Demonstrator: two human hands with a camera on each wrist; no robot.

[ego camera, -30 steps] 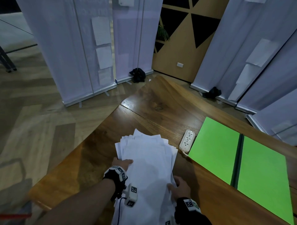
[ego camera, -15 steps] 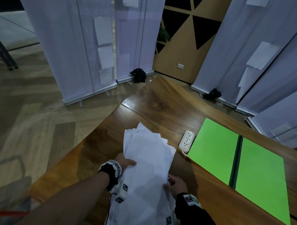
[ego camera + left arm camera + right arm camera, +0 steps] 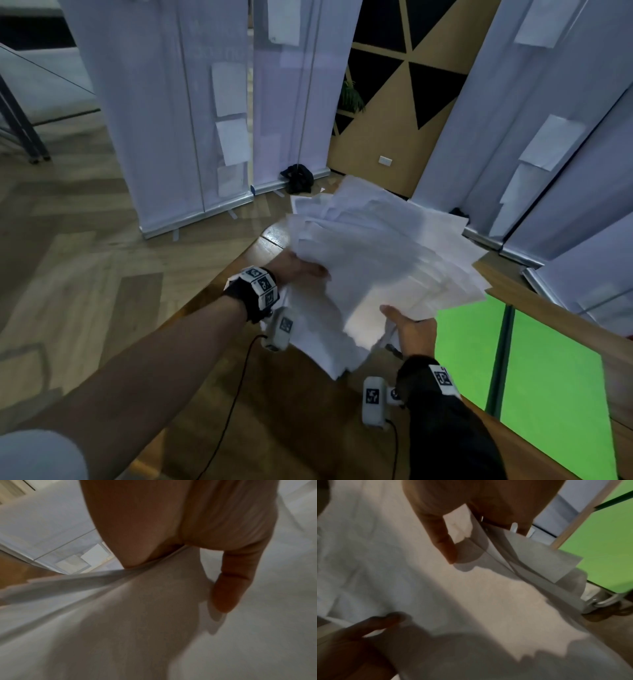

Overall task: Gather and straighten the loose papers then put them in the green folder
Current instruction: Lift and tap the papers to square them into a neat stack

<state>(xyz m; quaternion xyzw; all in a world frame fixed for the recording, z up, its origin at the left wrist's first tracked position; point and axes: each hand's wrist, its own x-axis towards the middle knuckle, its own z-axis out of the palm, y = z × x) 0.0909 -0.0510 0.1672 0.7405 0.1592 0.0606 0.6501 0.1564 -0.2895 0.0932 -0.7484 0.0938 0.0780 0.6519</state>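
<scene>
- A second ago the papers (image 3: 383, 260) lay in a rough pile on the wooden table (image 3: 291, 411); now both hands have lifted the whole sheaf clear of it and tipped it up, far edges fanned out.
- The left hand (image 3: 298, 269) grips the left edge, thumb (image 3: 228, 588) laid on the top sheet, the other fingers hidden beneath.
- The right hand (image 3: 409, 329) pinches the near right edge the same way, thumb (image 3: 443, 538) on top, fingers tucked under and out of sight.
- Holding opposite edges seems meant to let the sheets be tapped square against the table, since the corners are staggered.
- The green folder (image 3: 555, 377) lies open and flat on the right of the table, just beside the right hand, its dark spine running near to far, nothing on it.
- A cable from the left wrist trails across the near table; it could snag drooping sheets.
- Beyond stand white banner stands (image 3: 191, 113) and a dark bundle (image 3: 297, 177) on the floor, well apart from the work.
</scene>
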